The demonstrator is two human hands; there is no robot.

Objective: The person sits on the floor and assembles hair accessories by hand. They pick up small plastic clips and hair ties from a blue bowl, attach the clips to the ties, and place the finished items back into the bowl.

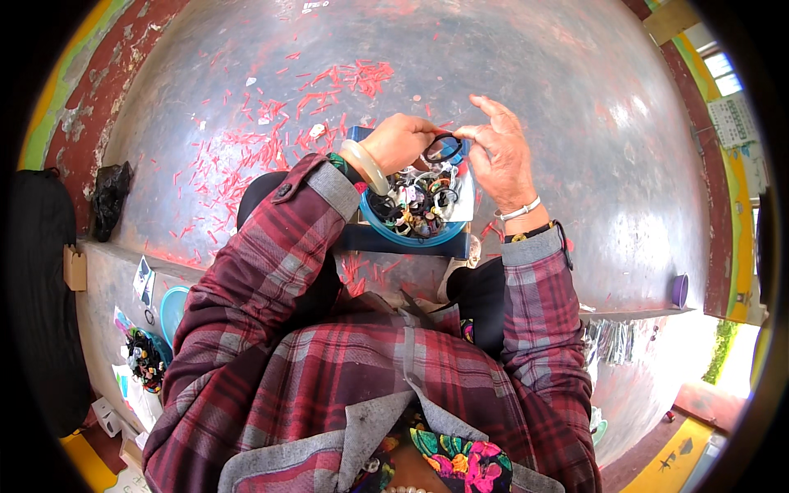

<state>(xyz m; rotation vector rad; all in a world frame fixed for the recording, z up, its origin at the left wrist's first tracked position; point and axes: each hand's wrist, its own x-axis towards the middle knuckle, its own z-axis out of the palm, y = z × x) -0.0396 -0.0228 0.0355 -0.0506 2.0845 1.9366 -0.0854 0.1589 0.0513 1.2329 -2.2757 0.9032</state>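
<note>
A black ring-shaped band, like a hair tie [444, 149], is stretched between my two hands above a light blue basin [422, 241]. My left hand [399, 143] is closed, its fingertips pinching the upper left side of the band. Thumb and forefinger of my right hand [501, 156] come together at the band's right side, while its other fingers reach outward. In the basin below lies a jumble of small hair ties [415, 209], mostly black with white and coloured bits. The basin rests on a dark blue stool or small table [362, 239] in front of my knees.
Red paper-like scraps [263, 148] litter the grey floor, thickest ahead and left. Behind my left arm sit another blue bowl [173, 312] and a container of dark bands [148, 361]. A black plastic bag [111, 197] leans by the left wall; a purple cup [680, 290] stands far right.
</note>
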